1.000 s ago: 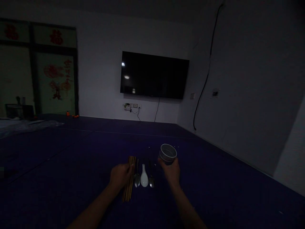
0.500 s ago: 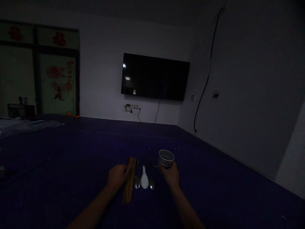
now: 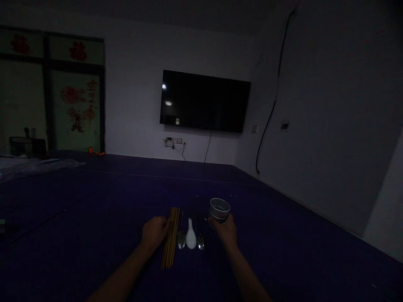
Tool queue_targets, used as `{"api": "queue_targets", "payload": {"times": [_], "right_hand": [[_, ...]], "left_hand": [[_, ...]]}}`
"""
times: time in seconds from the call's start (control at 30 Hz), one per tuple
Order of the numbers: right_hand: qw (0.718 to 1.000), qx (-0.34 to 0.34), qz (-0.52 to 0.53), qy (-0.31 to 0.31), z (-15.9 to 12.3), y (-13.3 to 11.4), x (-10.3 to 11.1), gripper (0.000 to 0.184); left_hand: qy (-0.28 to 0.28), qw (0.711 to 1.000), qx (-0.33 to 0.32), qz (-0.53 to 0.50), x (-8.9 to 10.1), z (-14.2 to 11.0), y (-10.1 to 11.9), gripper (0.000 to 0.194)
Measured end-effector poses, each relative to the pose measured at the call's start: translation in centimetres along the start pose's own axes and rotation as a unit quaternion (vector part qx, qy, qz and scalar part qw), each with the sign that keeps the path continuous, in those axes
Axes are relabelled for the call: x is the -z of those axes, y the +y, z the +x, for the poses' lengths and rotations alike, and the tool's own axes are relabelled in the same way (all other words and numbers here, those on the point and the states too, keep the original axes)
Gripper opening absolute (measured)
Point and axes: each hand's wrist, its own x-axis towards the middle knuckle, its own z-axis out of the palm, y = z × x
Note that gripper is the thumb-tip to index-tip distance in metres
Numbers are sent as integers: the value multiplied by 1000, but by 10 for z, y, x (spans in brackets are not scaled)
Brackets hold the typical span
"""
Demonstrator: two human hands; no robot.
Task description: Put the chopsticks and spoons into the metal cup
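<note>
My left hand [image 3: 154, 231] is closed, its thumb side against the left edge of a bundle of wooden chopsticks [image 3: 171, 241]. Its curled fingers are turned away, so what they hold, if anything, is hidden. The chopsticks lie side by side on the dark blue surface. Right of them, in a row, lie a metal spoon [image 3: 181, 240], a white ceramic spoon [image 3: 191, 240] and a second metal spoon [image 3: 200, 242]. My right hand [image 3: 227, 233] is wrapped around the lower side of a grey metal-looking cup [image 3: 219, 205], upright with its mouth facing up.
The dark blue surface [image 3: 126, 197] stretches back to a wall with a television [image 3: 204, 101]. Crumpled clear plastic [image 3: 37, 167] lies at the far left, with small orange objects [image 3: 100, 154] beyond it. A black cable [image 3: 267, 126] hangs along the right wall.
</note>
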Motion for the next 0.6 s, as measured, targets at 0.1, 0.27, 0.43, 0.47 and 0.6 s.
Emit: {"api": "queue_targets", "payload": {"times": [0.1, 0.27, 0.43, 0.47, 0.6], "right_hand": [[1000, 7, 5, -9, 0, 1, -1, 64], [1000, 15, 12, 5, 1, 5, -4, 63], [1000, 20, 15, 9, 1, 7, -6, 66], [1000, 23, 17, 6, 1, 8, -6, 69], [999, 47, 24, 10, 1, 10, -6, 76]], "left_hand": [[2, 1000, 3, -11, 0, 0, -1, 39], [3, 1000, 1, -28, -1, 0, -1, 31], [3, 999, -10, -35, -3, 0, -2, 33], [1, 999, -13, -37, -3, 0, -2, 33], [8, 998, -42, -43, -4, 0, -1, 32]]}}
